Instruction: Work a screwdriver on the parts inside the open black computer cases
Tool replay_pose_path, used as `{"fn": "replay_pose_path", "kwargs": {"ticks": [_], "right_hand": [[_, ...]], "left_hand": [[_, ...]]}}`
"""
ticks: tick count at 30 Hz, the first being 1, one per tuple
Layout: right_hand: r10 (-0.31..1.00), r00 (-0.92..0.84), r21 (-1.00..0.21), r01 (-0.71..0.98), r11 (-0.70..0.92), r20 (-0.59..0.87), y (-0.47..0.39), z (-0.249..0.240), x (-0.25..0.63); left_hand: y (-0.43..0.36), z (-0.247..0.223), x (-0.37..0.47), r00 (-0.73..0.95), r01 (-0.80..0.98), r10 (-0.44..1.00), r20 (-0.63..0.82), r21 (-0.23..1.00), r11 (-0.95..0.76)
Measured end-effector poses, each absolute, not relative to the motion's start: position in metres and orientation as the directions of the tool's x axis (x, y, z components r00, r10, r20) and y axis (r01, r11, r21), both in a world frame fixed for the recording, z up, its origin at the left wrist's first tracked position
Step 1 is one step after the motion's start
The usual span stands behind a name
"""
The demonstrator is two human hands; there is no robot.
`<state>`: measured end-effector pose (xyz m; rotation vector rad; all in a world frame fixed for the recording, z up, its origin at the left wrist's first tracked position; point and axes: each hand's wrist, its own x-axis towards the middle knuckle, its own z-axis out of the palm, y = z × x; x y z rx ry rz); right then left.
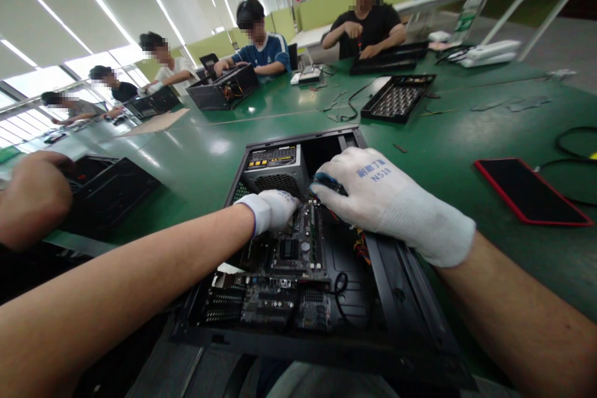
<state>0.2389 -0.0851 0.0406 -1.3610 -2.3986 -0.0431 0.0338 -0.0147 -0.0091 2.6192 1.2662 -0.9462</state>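
An open black computer case (pixel 396 280) lies on its side in front of me. A power supply (pixel 275 165) with a yellow-marked label sits in its far left corner, and a motherboard (pixel 305 233) lies on its floor. My left hand (pixel 276 208), in a white glove, reaches in at the board's upper part, just below the power supply; its fingertips are hidden. My right hand (pixel 359 189), gloved too, is over the case right of the power supply, thumb and fingers curled together near dark cables. What it holds is too small to tell. Coloured wires (pixel 360 247) hang below it.
On the green table (pixel 209 137) are a black tray of small parts (pixel 398 98) and a red-edged tablet (pixel 532 191) at the right. Another person's arm (pixel 35 196) is at the left beside a black case (pixel 112 196). Several people work across the table.
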Motion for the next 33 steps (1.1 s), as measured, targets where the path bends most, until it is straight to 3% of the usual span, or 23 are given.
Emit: {"fn": "replay_pose_path", "kwargs": {"ticks": [17, 29, 33], "right_hand": [[0.779, -0.491, -0.115, 0.813, 0.57, 0.391, -0.082, 0.032, 0.241], [0.775, -0.472, -0.141, 0.809, 0.57, 0.421, -0.082, 0.028, 0.243], [0.787, -0.459, -0.205, 0.795, 0.57, 0.412, -0.083, 0.032, 0.244]], "left_hand": [[-0.009, -0.015, 0.031, 0.491, 0.729, 0.663, -0.566, -0.15, -0.668], [-0.014, -0.008, 0.034, 0.489, 0.719, 0.624, -0.609, -0.124, -0.684], [-0.013, -0.004, 0.034, 0.485, 0.733, 0.642, -0.594, -0.125, -0.669]]}}
